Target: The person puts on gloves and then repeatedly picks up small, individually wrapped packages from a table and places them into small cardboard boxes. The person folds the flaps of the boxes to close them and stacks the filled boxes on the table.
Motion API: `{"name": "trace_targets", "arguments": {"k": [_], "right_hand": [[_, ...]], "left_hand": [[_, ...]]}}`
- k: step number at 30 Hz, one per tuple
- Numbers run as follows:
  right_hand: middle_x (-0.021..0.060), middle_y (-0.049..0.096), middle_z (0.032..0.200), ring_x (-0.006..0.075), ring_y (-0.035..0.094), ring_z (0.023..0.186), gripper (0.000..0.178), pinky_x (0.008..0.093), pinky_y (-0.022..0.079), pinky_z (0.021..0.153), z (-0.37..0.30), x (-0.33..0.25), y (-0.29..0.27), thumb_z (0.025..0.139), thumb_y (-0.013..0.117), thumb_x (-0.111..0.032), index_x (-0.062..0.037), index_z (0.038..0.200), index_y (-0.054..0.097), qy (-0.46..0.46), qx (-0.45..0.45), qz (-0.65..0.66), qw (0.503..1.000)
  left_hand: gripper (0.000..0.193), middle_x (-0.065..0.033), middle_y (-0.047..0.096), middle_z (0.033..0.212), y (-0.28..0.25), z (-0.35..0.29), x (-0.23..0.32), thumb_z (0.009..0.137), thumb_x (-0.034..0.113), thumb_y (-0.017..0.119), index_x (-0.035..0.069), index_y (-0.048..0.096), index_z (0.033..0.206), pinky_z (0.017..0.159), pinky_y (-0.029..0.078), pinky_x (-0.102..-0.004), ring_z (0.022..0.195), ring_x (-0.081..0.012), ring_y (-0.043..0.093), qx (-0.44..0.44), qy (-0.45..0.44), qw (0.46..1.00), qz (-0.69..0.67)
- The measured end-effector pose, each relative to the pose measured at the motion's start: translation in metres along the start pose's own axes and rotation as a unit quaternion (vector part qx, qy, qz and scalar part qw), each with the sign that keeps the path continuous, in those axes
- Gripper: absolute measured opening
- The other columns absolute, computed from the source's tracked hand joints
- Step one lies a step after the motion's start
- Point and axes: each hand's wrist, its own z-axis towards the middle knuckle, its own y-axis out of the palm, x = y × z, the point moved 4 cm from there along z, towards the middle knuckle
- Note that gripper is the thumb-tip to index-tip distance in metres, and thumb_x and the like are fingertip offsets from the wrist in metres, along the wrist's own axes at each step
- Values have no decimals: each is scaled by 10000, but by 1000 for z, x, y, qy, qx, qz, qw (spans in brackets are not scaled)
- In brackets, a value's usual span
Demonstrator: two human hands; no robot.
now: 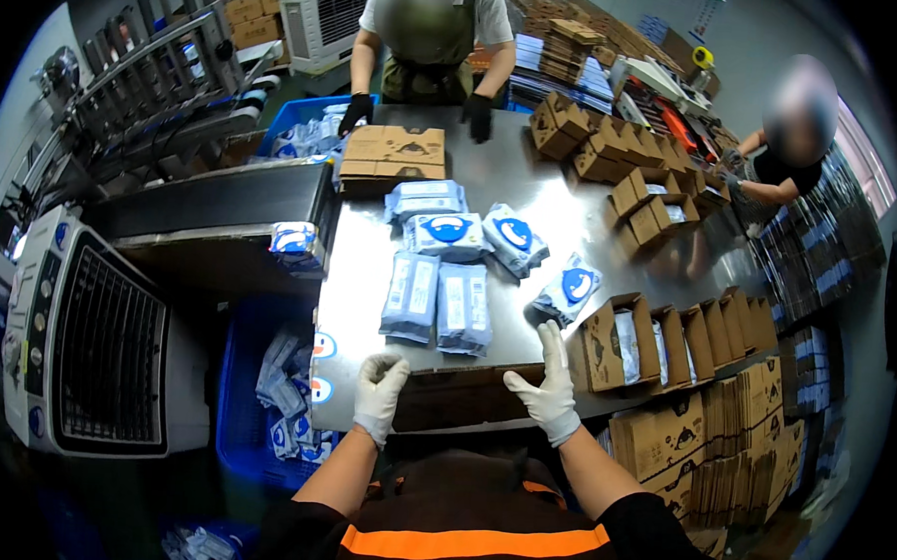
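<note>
Six soft blue-and-white packs point(444, 236) show loose on one counter point(356, 296); there is one closed carton point(394, 156) at its far side; two white-gloved hands, one left point(382, 389) and one right point(546, 392); two co-workers point(428, 64), the nearer showing two black-gloved hands point(479, 116); two air coolers point(115, 356); at least three blue crates point(234, 416); two round stickers point(323, 346); the open cartons point(601, 352) overlap too much to count surely.
</note>
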Motion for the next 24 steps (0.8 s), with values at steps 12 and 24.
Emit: {"name": "trace_targets", "arguments": {"k": [12, 24], "right_hand": [[196, 328, 1580, 303, 335, 1459, 820, 373, 284, 1189, -28, 55, 41, 834, 733, -36, -17, 1539, 314, 200, -79, 97, 972], [205, 307, 1592, 286, 283, 1486, 888, 393, 239, 1209, -21, 28, 33, 853, 777, -156, 20, 1550, 255, 117, 7, 17, 993]], "left_hand": [[148, -31, 601, 847, -1, 1, 34, 809, 99, 761, 43, 642, 879, 803, 488, -297, 847, -155, 589, 16, 140, 972, 188], [465, -67, 604, 1027, -4, 18, -2, 811, 128, 788, 10, 581, 1210, 836, 512, -299, 927, -136, 588, 36, 8, 995, 92]]}}
